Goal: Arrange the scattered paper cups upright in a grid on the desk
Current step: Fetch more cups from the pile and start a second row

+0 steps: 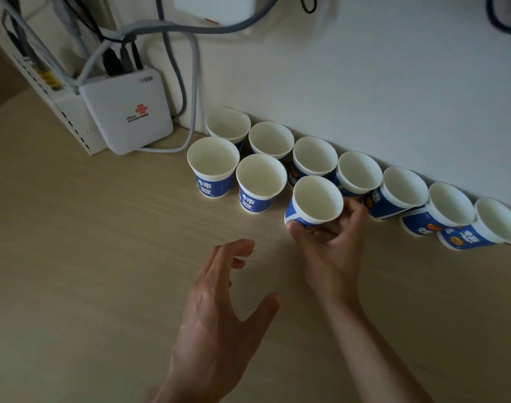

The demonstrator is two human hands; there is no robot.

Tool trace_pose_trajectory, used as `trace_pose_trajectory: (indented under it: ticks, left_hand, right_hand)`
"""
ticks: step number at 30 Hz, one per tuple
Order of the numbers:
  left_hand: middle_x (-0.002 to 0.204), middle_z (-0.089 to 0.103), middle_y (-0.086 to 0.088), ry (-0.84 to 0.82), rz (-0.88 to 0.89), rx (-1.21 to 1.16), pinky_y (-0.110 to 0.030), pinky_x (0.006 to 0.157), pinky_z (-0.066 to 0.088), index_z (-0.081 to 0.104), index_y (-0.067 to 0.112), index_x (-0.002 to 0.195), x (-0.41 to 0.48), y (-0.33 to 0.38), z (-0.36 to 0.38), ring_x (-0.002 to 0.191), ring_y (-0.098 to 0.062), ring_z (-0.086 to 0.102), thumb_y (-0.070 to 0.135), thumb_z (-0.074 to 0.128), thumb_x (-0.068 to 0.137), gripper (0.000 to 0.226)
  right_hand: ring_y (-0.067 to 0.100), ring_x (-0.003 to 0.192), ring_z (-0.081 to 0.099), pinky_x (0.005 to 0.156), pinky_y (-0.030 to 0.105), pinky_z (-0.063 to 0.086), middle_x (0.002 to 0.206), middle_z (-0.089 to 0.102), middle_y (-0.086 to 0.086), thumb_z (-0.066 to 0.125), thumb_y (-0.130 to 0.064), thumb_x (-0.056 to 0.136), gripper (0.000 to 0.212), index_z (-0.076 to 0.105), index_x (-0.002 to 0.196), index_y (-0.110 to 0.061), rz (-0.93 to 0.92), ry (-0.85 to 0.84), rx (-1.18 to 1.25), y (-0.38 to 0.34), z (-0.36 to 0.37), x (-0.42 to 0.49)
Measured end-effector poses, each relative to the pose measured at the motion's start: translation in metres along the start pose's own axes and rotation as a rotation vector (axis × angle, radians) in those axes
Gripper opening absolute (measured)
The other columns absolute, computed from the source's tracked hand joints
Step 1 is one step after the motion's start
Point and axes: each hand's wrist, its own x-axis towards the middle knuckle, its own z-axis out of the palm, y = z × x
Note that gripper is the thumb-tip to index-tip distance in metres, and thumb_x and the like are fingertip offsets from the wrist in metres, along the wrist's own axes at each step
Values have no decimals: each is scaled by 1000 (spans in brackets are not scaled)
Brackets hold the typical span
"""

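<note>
Several blue-and-white paper cups stand upright on the light wooden desk (88,257). A back row runs along the wall from a cup (228,126) at the left to a cup (495,222) at the right. In front of it stand two more cups (213,167) (260,183). My right hand (329,245) grips a third front cup (316,202) low on its side, third in the front row beside those two. My left hand (219,309) hovers over the desk below the cups with fingers spread, holding nothing.
A white router box (126,112) with grey cables (190,82) sits at the back left, close to the leftmost cups. A white perforated box (65,112) lies beside it. The white wall (364,68) runs right behind the back row.
</note>
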Motion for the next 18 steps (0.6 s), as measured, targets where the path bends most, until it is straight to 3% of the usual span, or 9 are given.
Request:
trace_pose_trajectory:
  ticks: [8, 11, 18]
  left_hand:
    - [112, 60, 27, 7, 16, -26, -4, 84, 40, 57, 38, 118, 0, -3, -6, 108, 5, 57, 49, 74, 68, 54]
    - [113, 60, 26, 0, 18, -30, -5, 85, 40, 57, 37, 118, 0, -4, -7, 108, 3, 57, 55, 66, 68, 54]
    - [113, 61, 22, 2, 20, -26, -2, 84, 38, 58, 30, 120, -7, 6, -15, 104, 8, 56, 37, 80, 74, 52]
  right_hand:
    - [15, 99, 70, 87, 45, 58, 114, 68, -5, 87, -6, 70, 66, 47, 112, -36, -41, 21, -15, 7, 12, 3]
    - [14, 100, 70, 87, 41, 59, 115, 69, -5, 87, -4, 69, 67, 48, 114, -33, -39, 18, -16, 8, 13, 3]
    - [14, 111, 64, 93, 31, 53, 121, 62, -2, 87, -7, 72, 66, 47, 124, -19, 17, 28, -64, 13, -3, -17]
